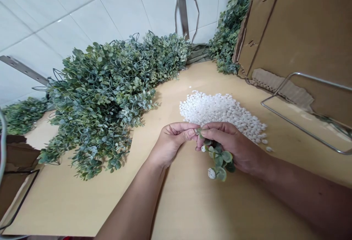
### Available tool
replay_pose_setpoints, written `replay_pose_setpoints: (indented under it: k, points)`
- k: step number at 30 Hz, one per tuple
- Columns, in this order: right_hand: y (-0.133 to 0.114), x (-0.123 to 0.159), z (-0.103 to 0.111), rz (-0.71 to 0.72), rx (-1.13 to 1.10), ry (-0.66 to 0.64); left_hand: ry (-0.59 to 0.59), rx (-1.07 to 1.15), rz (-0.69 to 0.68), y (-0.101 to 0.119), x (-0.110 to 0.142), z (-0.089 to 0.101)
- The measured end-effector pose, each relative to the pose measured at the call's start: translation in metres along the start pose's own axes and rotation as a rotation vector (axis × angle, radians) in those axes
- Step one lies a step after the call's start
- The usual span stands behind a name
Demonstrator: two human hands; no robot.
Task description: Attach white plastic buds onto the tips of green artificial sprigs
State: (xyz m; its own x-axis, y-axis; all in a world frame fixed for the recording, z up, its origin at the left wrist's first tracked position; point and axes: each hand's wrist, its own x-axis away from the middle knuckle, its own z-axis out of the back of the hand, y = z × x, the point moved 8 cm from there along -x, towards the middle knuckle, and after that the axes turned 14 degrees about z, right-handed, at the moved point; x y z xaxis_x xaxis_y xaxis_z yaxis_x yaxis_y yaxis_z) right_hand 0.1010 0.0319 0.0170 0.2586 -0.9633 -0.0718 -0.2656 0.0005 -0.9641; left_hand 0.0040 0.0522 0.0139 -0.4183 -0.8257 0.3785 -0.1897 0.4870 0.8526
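Note:
My right hand (233, 146) grips a small green artificial sprig (219, 161) with round leaves and a white bead at its lower end. My left hand (172, 141) meets it from the left, its fingertips pinched at the top of the sprig; whether a bead sits between them is hidden. Both hands hover over the wooden table (192, 203), just in front of a pile of small white beads (220, 113).
A large heap of green artificial foliage (110, 89) covers the table's left and back. More foliage (229, 31) lies at the back right beside a cardboard box (297, 23). A metal wire frame (302, 122) stands at the right. A dark box edge (13, 174) is at far left.

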Motion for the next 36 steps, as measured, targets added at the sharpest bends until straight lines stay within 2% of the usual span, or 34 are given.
replay_pose_setpoints:
  k: [7,14,22,36]
  points:
    - [0.0032,-0.0007,-0.0006,-0.039,-0.027,-0.018,0.012,0.038,0.002,0.0012,-0.0013,0.0027]
    - [0.007,0.0001,0.0016,-0.056,-0.061,0.032,0.009,0.022,0.002,0.001,-0.001,0.0038]
    - [0.003,0.0004,0.0005,-0.043,-0.059,0.052,-0.021,-0.014,-0.016,0.0028,0.0005,0.0006]
    - [0.0044,0.001,-0.0001,0.02,0.031,0.006,0.012,-0.027,-0.05,0.0028,0.0014,-0.0008]
